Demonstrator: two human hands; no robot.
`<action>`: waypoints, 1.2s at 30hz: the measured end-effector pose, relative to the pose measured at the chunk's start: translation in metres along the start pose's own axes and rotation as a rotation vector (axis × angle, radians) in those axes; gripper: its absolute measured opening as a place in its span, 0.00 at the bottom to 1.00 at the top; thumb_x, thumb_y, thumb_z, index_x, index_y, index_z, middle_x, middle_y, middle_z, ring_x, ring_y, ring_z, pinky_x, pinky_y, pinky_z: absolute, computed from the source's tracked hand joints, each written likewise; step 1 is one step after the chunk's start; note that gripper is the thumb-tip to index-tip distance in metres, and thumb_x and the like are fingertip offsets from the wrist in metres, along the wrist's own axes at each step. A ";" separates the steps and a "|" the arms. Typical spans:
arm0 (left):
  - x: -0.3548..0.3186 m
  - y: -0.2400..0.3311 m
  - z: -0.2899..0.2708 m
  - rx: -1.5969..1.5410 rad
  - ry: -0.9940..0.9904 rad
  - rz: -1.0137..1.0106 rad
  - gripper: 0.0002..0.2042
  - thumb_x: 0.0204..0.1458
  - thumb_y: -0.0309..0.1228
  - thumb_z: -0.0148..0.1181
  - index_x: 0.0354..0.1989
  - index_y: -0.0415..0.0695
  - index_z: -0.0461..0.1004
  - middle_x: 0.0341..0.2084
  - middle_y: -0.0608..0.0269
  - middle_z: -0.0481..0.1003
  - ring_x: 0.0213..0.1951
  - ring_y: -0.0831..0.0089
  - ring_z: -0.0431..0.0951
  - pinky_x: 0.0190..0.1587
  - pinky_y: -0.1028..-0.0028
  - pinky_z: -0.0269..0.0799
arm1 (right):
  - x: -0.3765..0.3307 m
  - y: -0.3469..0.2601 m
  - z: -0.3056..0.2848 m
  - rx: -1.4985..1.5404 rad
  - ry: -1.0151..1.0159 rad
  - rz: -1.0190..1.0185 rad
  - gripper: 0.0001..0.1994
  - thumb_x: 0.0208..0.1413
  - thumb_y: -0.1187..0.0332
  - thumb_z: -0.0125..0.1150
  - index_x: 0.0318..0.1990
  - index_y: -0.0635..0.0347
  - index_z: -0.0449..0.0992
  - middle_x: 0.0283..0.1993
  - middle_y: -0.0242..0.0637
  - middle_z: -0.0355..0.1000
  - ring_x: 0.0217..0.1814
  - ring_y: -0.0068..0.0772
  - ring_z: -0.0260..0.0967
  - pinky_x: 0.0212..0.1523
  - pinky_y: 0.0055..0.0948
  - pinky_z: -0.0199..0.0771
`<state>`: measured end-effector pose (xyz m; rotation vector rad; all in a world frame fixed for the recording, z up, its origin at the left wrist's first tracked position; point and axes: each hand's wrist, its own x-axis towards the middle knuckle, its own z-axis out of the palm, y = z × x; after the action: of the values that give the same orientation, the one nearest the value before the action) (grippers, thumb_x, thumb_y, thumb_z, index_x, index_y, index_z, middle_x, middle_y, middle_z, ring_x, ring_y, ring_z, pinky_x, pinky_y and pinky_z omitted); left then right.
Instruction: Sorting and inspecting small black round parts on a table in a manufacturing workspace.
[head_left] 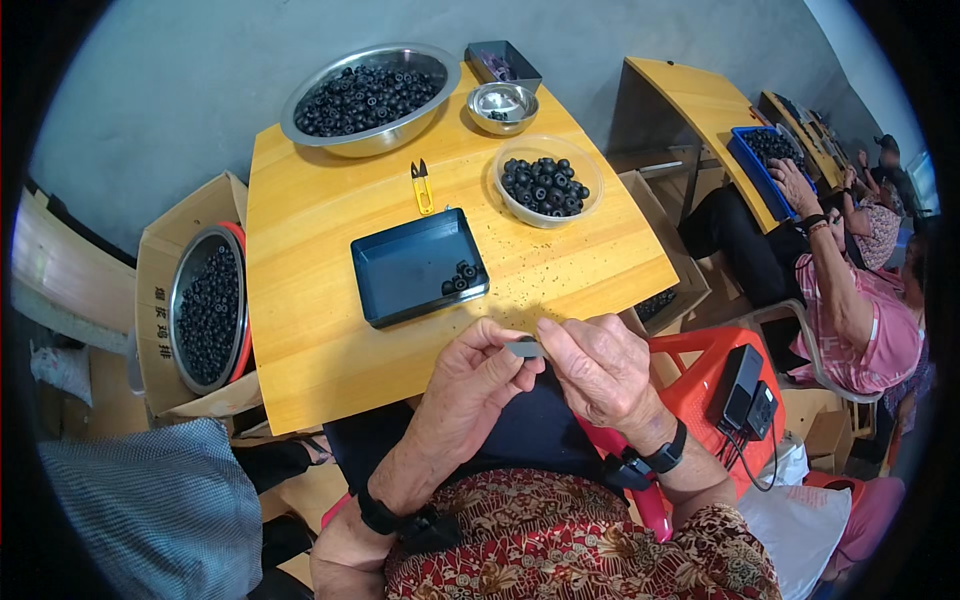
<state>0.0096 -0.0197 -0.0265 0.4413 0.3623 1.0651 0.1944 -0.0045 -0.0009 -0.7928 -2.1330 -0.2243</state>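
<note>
Over my lap, just past the table's near edge, both hands meet. My left hand (470,375) pinches a small dark piece with a flat grey face (525,349) between thumb and fingers. Beside it, my right hand (608,378) is closed in a pinch near that piece; what its fingertips hold is hidden. Ahead of my hands lies a dark blue-black tray (400,270) with several small black ring-shaped parts (464,277) in its near right corner. Behind the tray are yellow thread snips (423,190), points away from me.
A large steel bowl (400,130) and a clear tub (590,205) hold black parts; a small steel bowl (515,125) and dark box (530,75) stand behind. Left, a carton (160,260) holds another full basin. Right are a red stool (690,400) and co-workers at tables.
</note>
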 end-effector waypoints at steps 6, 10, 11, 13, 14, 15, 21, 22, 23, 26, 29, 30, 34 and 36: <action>-0.003 0.009 0.024 0.253 -0.166 0.150 0.08 0.59 0.28 0.60 0.44 0.40 0.73 0.35 0.57 0.78 0.36 0.75 0.77 0.41 0.77 0.73 | -0.013 0.033 0.007 0.020 -0.054 0.146 0.16 0.43 0.81 0.64 0.43 0.68 0.78 0.34 0.44 0.75 0.29 0.39 0.72 0.30 0.31 0.73; -0.001 0.013 0.012 0.174 -0.062 0.172 0.08 0.59 0.27 0.60 0.44 0.39 0.73 0.36 0.55 0.78 0.37 0.74 0.78 0.44 0.74 0.75 | 0.008 0.013 -0.009 0.101 0.118 0.210 0.16 0.45 0.82 0.65 0.44 0.67 0.79 0.35 0.44 0.77 0.32 0.39 0.74 0.33 0.32 0.73; -0.001 0.013 0.013 0.167 -0.045 0.141 0.08 0.59 0.27 0.60 0.44 0.39 0.73 0.37 0.56 0.78 0.38 0.73 0.79 0.45 0.74 0.75 | 0.011 0.007 -0.010 0.209 0.124 0.248 0.17 0.44 0.81 0.67 0.45 0.67 0.79 0.35 0.43 0.77 0.32 0.38 0.74 0.33 0.32 0.73; 0.001 0.013 0.013 0.160 -0.029 0.111 0.08 0.58 0.27 0.60 0.45 0.40 0.73 0.37 0.57 0.79 0.39 0.73 0.79 0.46 0.73 0.75 | 0.015 -0.005 -0.013 0.360 0.094 0.310 0.19 0.42 0.79 0.70 0.46 0.65 0.80 0.36 0.42 0.76 0.33 0.37 0.73 0.34 0.31 0.74; 0.001 0.012 0.013 0.156 -0.012 0.113 0.09 0.58 0.27 0.60 0.45 0.40 0.73 0.37 0.58 0.78 0.39 0.73 0.79 0.47 0.73 0.75 | 0.018 -0.008 -0.013 0.360 0.096 0.309 0.19 0.42 0.79 0.70 0.46 0.65 0.80 0.36 0.42 0.76 0.33 0.37 0.73 0.34 0.31 0.74; 0.001 0.012 0.013 0.151 0.005 0.114 0.09 0.58 0.26 0.60 0.45 0.40 0.73 0.37 0.59 0.78 0.40 0.73 0.79 0.48 0.73 0.75 | 0.021 -0.010 -0.012 0.394 0.082 0.299 0.19 0.41 0.78 0.70 0.46 0.65 0.80 0.36 0.42 0.76 0.34 0.37 0.73 0.34 0.31 0.74; 0.003 0.012 0.011 0.129 0.035 0.109 0.07 0.58 0.24 0.59 0.44 0.41 0.74 0.38 0.63 0.78 0.43 0.74 0.78 0.50 0.71 0.75 | 0.022 -0.008 -0.008 0.376 0.019 0.202 0.21 0.39 0.80 0.70 0.46 0.64 0.80 0.36 0.39 0.75 0.33 0.35 0.72 0.32 0.30 0.72; 0.004 0.012 0.011 0.129 0.036 0.111 0.07 0.58 0.24 0.59 0.44 0.41 0.74 0.38 0.63 0.78 0.43 0.74 0.78 0.50 0.71 0.75 | 0.021 -0.009 -0.009 0.337 0.018 0.173 0.21 0.38 0.80 0.69 0.46 0.64 0.80 0.36 0.39 0.74 0.33 0.35 0.71 0.32 0.30 0.71; 0.004 0.012 0.011 0.122 0.031 0.109 0.07 0.59 0.24 0.59 0.44 0.41 0.74 0.39 0.63 0.77 0.43 0.75 0.78 0.51 0.71 0.75 | 0.021 -0.011 -0.009 0.299 0.018 0.144 0.21 0.37 0.81 0.69 0.46 0.64 0.80 0.36 0.39 0.74 0.32 0.35 0.71 0.31 0.30 0.71; 0.004 0.012 0.011 0.105 0.029 0.109 0.06 0.58 0.24 0.59 0.43 0.41 0.75 0.40 0.64 0.77 0.43 0.76 0.77 0.51 0.71 0.75 | 0.021 -0.011 -0.002 0.293 0.064 0.145 0.19 0.38 0.80 0.67 0.43 0.62 0.81 0.35 0.37 0.75 0.30 0.33 0.69 0.30 0.29 0.70; 0.004 0.012 0.005 0.106 0.060 0.078 0.07 0.57 0.24 0.60 0.43 0.42 0.75 0.39 0.65 0.78 0.42 0.77 0.77 0.49 0.73 0.75 | 0.021 -0.009 0.000 0.302 0.037 0.146 0.20 0.37 0.81 0.70 0.43 0.64 0.79 0.35 0.39 0.74 0.33 0.36 0.71 0.32 0.31 0.71; 0.003 0.012 0.003 0.114 0.091 0.044 0.07 0.57 0.24 0.61 0.43 0.42 0.76 0.37 0.66 0.78 0.41 0.76 0.78 0.48 0.74 0.75 | 0.020 -0.008 0.001 0.299 0.041 0.140 0.20 0.37 0.81 0.70 0.43 0.64 0.79 0.35 0.39 0.74 0.33 0.36 0.71 0.32 0.31 0.71; 0.003 0.015 0.002 0.112 0.138 0.023 0.08 0.56 0.24 0.62 0.44 0.43 0.76 0.38 0.67 0.78 0.40 0.78 0.77 0.48 0.76 0.74 | 0.022 -0.005 0.005 0.379 0.033 0.254 0.19 0.38 0.79 0.70 0.43 0.64 0.79 0.36 0.41 0.75 0.34 0.38 0.73 0.34 0.31 0.74; 0.004 0.018 0.002 0.180 0.060 0.080 0.09 0.56 0.24 0.61 0.45 0.44 0.75 0.38 0.67 0.78 0.41 0.78 0.77 0.48 0.76 0.74 | 0.021 -0.007 0.005 0.422 0.038 0.292 0.19 0.39 0.79 0.70 0.43 0.64 0.80 0.36 0.42 0.75 0.34 0.39 0.73 0.35 0.32 0.74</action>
<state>-0.0012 -0.0096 -0.0154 0.5889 0.4993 1.1302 0.1773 0.0016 0.0123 -0.8224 -1.9053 0.3508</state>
